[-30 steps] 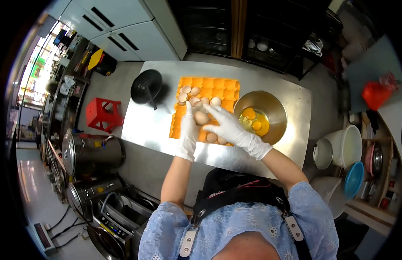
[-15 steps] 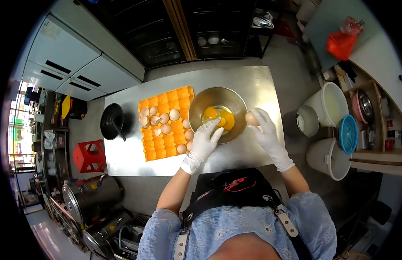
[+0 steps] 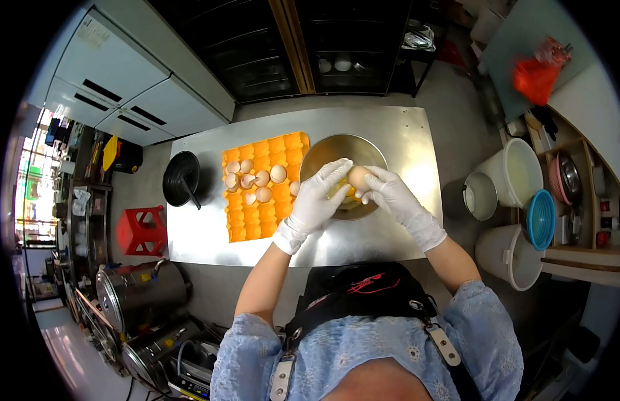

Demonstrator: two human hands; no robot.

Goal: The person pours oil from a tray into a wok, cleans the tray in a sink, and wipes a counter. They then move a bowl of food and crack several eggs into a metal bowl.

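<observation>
White-gloved hands are meeting over a steel mixing bowl (image 3: 323,150) near the middle of a brushed stainless table (image 3: 397,130). At the centre, the right hand (image 3: 389,192) is pinching a brown egg (image 3: 357,177) in its fingertips, holding it directly above the bowl. The left hand (image 3: 319,198) is lying against the egg from the nine o'clock side, fingers stretched out and loosely spread, touching the shell rather than gripping it. Yellow yolk is showing in the bowl just under the egg.

Just beside the bowl, at nine o'clock, an orange egg tray (image 3: 256,190) is sitting on the table, carrying several whole eggs and broken shells in its upper cups. Further out at nine o'clock, a black pan (image 3: 179,175) with a utensil in it is resting near the table's edge.

No readable writing is showing; a red emblem on the person's black apron (image 3: 363,291) is too small to make out.

Around the table, grey cabinet doors are standing at eleven o'clock, dark glass-fronted shelving at twelve, a red stool (image 3: 141,230) at eight, and white buckets (image 3: 514,170) with a blue basin (image 3: 539,210) at three. Large steel pots (image 3: 139,294) are crowding the floor at seven o'clock.
</observation>
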